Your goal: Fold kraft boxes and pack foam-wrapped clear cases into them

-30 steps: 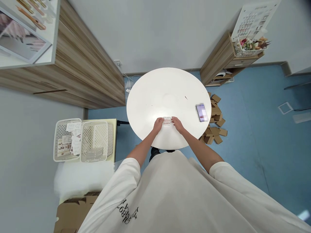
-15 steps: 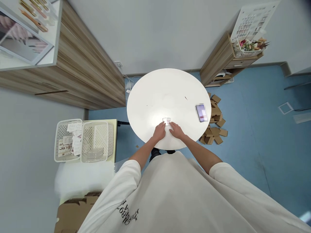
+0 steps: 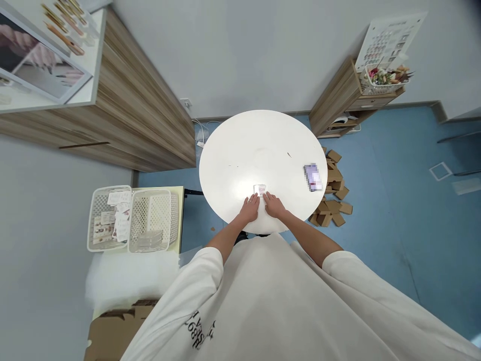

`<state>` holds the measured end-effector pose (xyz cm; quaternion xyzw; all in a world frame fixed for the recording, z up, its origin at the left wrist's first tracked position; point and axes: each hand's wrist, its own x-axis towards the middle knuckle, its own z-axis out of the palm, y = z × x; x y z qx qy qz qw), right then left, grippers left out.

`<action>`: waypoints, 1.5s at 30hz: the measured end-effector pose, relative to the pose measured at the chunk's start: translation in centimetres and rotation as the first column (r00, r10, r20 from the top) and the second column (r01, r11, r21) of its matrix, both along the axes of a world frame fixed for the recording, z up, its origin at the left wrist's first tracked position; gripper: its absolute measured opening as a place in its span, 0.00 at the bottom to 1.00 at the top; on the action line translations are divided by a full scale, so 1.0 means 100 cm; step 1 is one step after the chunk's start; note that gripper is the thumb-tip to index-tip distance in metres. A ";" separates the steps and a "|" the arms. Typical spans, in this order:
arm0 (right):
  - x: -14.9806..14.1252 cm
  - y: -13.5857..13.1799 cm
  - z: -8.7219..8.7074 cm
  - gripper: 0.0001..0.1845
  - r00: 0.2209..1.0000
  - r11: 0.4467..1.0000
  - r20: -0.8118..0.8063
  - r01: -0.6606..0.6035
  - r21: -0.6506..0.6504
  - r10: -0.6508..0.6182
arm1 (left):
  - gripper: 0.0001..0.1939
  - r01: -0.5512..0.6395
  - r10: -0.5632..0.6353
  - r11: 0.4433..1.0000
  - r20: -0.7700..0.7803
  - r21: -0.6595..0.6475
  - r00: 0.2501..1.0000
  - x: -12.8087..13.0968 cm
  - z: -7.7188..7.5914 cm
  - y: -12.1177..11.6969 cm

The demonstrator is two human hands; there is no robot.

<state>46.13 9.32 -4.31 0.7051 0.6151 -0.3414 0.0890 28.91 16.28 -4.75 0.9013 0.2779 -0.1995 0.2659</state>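
A small, flat white card-like piece with a pink print (image 3: 262, 190) lies near the front edge of the round white table (image 3: 259, 135). My left hand (image 3: 251, 207) rests flat just below it, fingers stretched out and their tips by its lower left edge. At the lower right corner, the fingertips of my right hand (image 3: 274, 205) touch or nearly touch the piece, with that hand's fingers extended too. Neither hand is wrapped round anything. The piece is too small for me to tell whether it is a card or a packet.
On the table's right lies a blurred purple item (image 3: 312, 177). Two white baskets stand at left, one with printed cards (image 3: 120, 215), the other with clear flat pieces (image 3: 148, 240). Cardboard boxes (image 3: 332, 208) lie on the floor at right. A wooden cabinet (image 3: 146, 110) stands at far left.
My left hand has drawn back from the piece's left side and flattened below it. My right hand has barely moved and stays at the lower right corner. The view has shifted slightly.
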 end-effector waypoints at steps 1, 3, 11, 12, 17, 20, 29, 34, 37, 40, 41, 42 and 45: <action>-0.001 0.001 0.000 0.40 1.000 1.000 -0.002 0.004 -0.010 -0.004 | 0.40 -0.007 0.007 1.000 0.000 0.000 1.000 0.000 0.001 0.000; -0.005 0.002 0.000 0.42 1.000 1.000 -0.007 0.013 -0.027 -0.013 | 0.40 -0.028 0.028 1.000 0.002 -0.005 1.000 -0.002 0.001 -0.001; -0.040 0.014 -0.001 0.48 1.000 0.997 -0.009 -0.005 -0.077 0.004 | 0.42 -0.093 0.093 0.995 -0.021 -0.026 0.995 -0.037 0.003 0.012; -0.046 0.018 -0.001 0.48 1.000 0.996 -0.008 -0.006 -0.088 0.006 | 0.42 -0.096 0.096 0.995 -0.024 -0.024 0.995 -0.043 0.003 0.014; -0.075 0.034 0.002 0.50 1.000 0.990 0.023 0.011 -0.141 -0.007 | 0.42 -0.096 0.095 0.995 -0.030 -0.014 0.995 -0.072 0.004 0.023; -0.088 0.039 0.005 0.51 0.999 0.986 0.032 0.025 -0.163 -0.020 | 0.43 -0.094 0.093 0.995 -0.045 -0.032 0.995 -0.085 0.003 0.027; -0.103 0.015 0.011 0.57 0.979 0.968 -0.070 0.178 -0.179 -0.193 | 0.50 -0.087 0.085 0.992 -0.027 -0.092 0.996 -0.102 0.006 0.025; -0.110 -0.010 0.018 0.55 0.964 0.955 -0.095 0.226 -0.190 -0.247 | 0.52 -0.096 0.091 0.989 -0.048 -0.112 0.995 -0.115 0.012 0.017; -0.112 -0.023 0.024 0.54 0.965 0.955 -0.093 0.224 -0.192 -0.245 | 0.53 -0.094 0.084 0.987 -0.074 -0.133 0.994 -0.125 0.017 0.006; -0.109 -0.034 0.030 0.52 0.966 0.957 -0.094 0.222 -0.186 -0.242 | 0.53 -0.097 0.087 0.990 -0.096 -0.106 0.992 -0.132 0.020 -0.008; -0.107 -0.038 0.032 0.51 0.966 0.957 -0.092 0.223 -0.184 -0.242 | 0.52 -0.108 0.099 0.990 -0.099 -0.087 0.990 -0.133 0.021 -0.014; -0.104 -0.043 0.033 0.50 0.967 0.958 -0.090 0.220 -0.182 -0.239 | 0.51 -0.123 0.117 0.990 -0.099 -0.065 0.988 -0.134 0.022 -0.019; -0.092 -0.061 0.035 0.46 0.974 0.969 -0.080 0.201 -0.146 -0.214 | 0.47 -0.193 0.192 0.981 -0.074 0.001 0.979 -0.134 0.023 -0.038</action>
